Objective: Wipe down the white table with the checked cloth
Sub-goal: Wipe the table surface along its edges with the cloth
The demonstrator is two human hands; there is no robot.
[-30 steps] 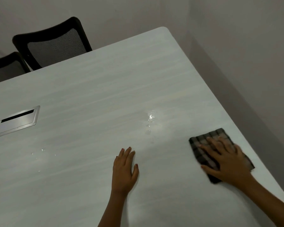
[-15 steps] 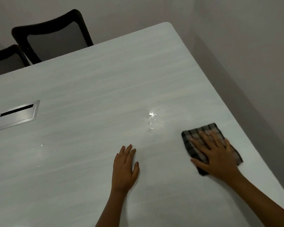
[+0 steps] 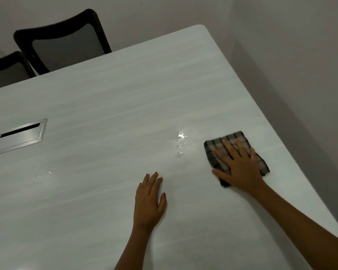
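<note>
The white table (image 3: 125,90) fills most of the view. A folded checked cloth (image 3: 234,140), dark grey and brown, lies flat near the table's right edge. My right hand (image 3: 238,168) presses on it, fingers spread across the fabric. A small wet patch (image 3: 180,142) glistens just left of the cloth. My left hand (image 3: 148,201) rests flat on the bare tabletop, fingers together, holding nothing. Faint droplets (image 3: 45,176) sit further left.
A silver cable hatch (image 3: 20,136) is set into the table at the left. Two black mesh chairs (image 3: 64,43) (image 3: 6,69) stand behind the far edge. The table's right edge runs close to a wall (image 3: 300,75).
My right hand has slid the cloth up and left across the table, toward the wet patch. My left hand has stayed in place.
</note>
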